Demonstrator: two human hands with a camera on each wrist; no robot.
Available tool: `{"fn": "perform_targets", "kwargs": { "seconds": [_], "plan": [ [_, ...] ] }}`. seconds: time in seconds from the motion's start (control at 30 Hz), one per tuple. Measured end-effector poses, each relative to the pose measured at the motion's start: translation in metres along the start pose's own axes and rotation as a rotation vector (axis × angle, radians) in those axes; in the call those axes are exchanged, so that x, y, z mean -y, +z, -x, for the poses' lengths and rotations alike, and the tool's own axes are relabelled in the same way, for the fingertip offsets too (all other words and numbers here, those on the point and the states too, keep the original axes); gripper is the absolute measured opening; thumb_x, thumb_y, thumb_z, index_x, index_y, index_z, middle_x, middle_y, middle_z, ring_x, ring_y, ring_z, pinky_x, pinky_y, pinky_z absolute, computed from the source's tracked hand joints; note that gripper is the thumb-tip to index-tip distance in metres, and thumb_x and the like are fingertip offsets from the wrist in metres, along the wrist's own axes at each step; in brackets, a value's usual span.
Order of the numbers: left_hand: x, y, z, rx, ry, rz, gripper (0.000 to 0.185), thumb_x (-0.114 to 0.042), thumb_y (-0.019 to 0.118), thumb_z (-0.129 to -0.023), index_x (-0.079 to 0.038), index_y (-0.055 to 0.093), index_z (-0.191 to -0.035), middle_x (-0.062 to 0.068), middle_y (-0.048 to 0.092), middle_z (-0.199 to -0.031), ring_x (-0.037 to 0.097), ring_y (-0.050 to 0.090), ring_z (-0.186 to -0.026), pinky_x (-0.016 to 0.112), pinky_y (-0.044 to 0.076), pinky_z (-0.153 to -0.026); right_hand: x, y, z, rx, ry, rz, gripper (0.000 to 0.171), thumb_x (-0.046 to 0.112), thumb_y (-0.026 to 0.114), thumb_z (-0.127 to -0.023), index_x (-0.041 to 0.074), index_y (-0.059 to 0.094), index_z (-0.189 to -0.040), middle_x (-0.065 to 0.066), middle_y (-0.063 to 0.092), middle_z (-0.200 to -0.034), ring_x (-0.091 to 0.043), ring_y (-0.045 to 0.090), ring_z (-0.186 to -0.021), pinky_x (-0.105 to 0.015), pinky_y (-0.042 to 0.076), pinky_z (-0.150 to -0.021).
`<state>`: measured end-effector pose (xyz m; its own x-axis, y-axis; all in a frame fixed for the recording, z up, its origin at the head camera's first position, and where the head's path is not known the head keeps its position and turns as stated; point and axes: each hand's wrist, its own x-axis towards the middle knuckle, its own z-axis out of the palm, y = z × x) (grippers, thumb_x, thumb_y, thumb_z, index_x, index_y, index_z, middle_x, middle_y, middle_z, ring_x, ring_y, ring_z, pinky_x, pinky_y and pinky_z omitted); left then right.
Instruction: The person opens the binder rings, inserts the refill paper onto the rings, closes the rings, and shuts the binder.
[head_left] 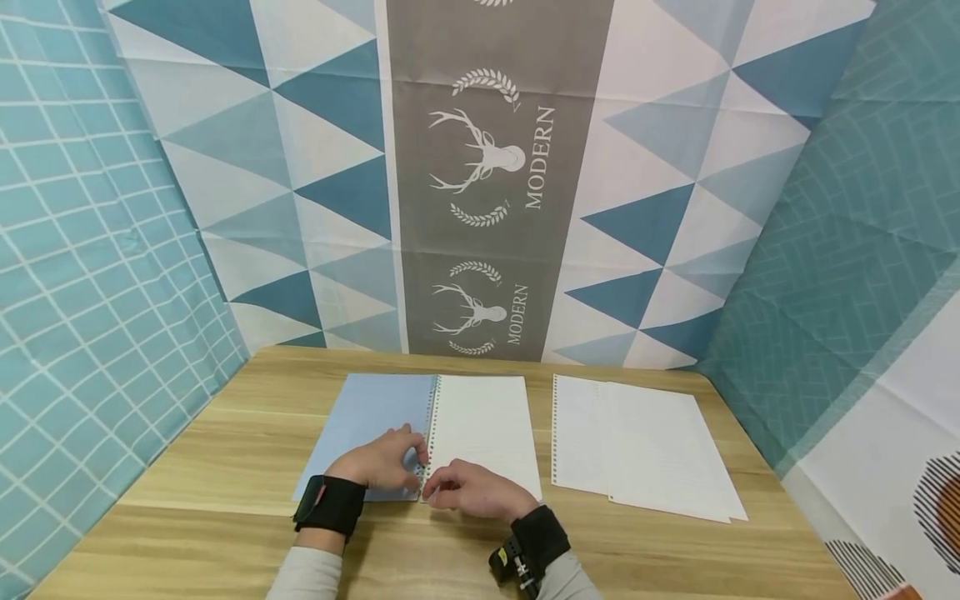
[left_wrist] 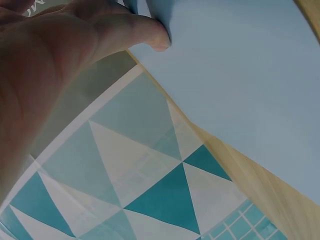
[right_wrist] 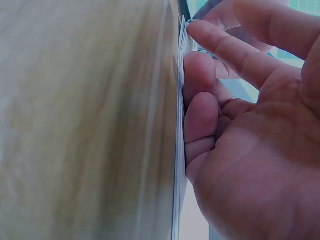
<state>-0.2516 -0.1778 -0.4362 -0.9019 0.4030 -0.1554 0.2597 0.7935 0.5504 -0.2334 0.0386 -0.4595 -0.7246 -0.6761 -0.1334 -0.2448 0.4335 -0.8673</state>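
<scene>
An open spiral notebook lies on the wooden table, with a blue cover (head_left: 375, 408) on the left and white lined pages (head_left: 483, 417) on the right of its coil binding (head_left: 432, 417). Over the lower part of the cover bends my left hand (head_left: 381, 462), its fingertips by the coil. The left wrist view shows its thumb stretched over the blue surface. My right hand (head_left: 480, 490) is at the pages' lower left corner. In the right wrist view one finger reaches the corner beside the rings, while other bent fingers rest against the page edges. No pinch is visible.
Loose punched sheets (head_left: 667, 450) overlap on the table to the right of the notebook. Patterned cloth walls (head_left: 480, 208) stand behind and at both sides of the wooden table (head_left: 247, 467). Black straps (head_left: 330, 504) circle both wrists.
</scene>
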Motion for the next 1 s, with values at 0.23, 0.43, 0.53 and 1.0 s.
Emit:
{"fn": "perform_targets", "kwargs": {
  "seconds": [0.23,0.43,0.53,1.0],
  "plan": [
    [-0.0027,0.0001,0.0015,-0.003,-0.019,-0.001,0.026,-0.010,0.082,-0.077,-0.020,0.062,-0.090,0.034,0.033,-0.159,0.060,0.023,-0.148,0.075,0.029,-0.112,0.0000,0.0004,-0.0012,0.009,-0.009,0.017,0.019,0.019,0.062,-0.098,0.010,0.074,-0.110,0.005,0.057,-0.103,-0.007,0.048,-0.085,-0.024,0.039,-0.076],
    [-0.0028,-0.0005,0.0005,0.001,-0.015,0.003,0.026,-0.009,0.081,-0.076,-0.019,0.061,-0.091,0.035,0.032,-0.159,0.062,0.021,-0.148,0.076,0.029,-0.111,0.0008,0.0004,-0.0019,0.002,-0.005,0.032,0.019,0.021,0.063,-0.098,0.011,0.074,-0.110,0.005,0.058,-0.104,-0.006,0.048,-0.086,-0.024,0.040,-0.077],
    [-0.0029,-0.0008,0.0005,0.006,-0.014,0.011,0.026,-0.009,0.080,-0.076,-0.019,0.061,-0.091,0.036,0.029,-0.159,0.062,0.020,-0.148,0.077,0.027,-0.112,0.0011,0.0005,-0.0026,0.007,-0.013,0.020,0.020,0.020,0.063,-0.098,0.008,0.074,-0.110,0.003,0.062,-0.104,-0.006,0.049,-0.084,-0.023,0.040,-0.076],
    [0.0010,-0.0013,0.0019,0.011,-0.007,0.026,0.025,-0.008,0.077,-0.078,-0.021,0.062,-0.092,0.038,0.026,-0.160,0.062,0.018,-0.148,0.076,0.024,-0.114,0.0010,0.0000,-0.0044,0.036,-0.057,0.013,0.020,0.019,0.063,-0.099,0.008,0.064,-0.117,0.002,0.060,-0.093,-0.005,0.051,-0.078,-0.020,0.041,-0.070]
  ]
}}
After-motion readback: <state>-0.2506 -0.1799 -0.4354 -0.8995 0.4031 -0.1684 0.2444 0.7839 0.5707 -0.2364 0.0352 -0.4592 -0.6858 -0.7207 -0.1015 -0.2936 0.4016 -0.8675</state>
